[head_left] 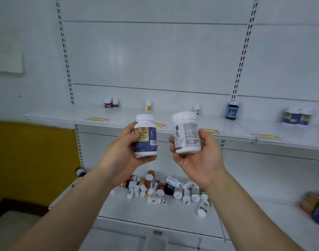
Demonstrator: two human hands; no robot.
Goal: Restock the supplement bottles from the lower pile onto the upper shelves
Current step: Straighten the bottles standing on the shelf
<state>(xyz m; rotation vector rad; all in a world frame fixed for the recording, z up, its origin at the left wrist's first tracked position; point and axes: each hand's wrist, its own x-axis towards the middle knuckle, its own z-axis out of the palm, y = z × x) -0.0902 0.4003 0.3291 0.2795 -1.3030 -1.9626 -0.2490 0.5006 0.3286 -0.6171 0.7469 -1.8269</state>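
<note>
My left hand (123, 151) grips a white bottle with a blue and gold label (145, 135), held upright. My right hand (198, 158) grips a white bottle with a grey printed label (186, 133), tilted slightly left. Both bottles hang in front of the upper shelf (232, 129), just below its front edge. A pile of several supplement bottles (166, 189) lies on the lower shelf (146, 212) beneath my hands. Standing on the upper shelf are two red-labelled bottles (111, 102), a yellow-labelled bottle (148, 105), a small white bottle (197, 109) and a dark blue bottle (232, 109).
Two blue and white bottles (297, 116) stand at the upper shelf's right. Blurred jars (316, 207) sit at the lower shelf's right end. A yellow wall panel (32, 160) is on the left. One bottle (80, 172) lies by the left upright.
</note>
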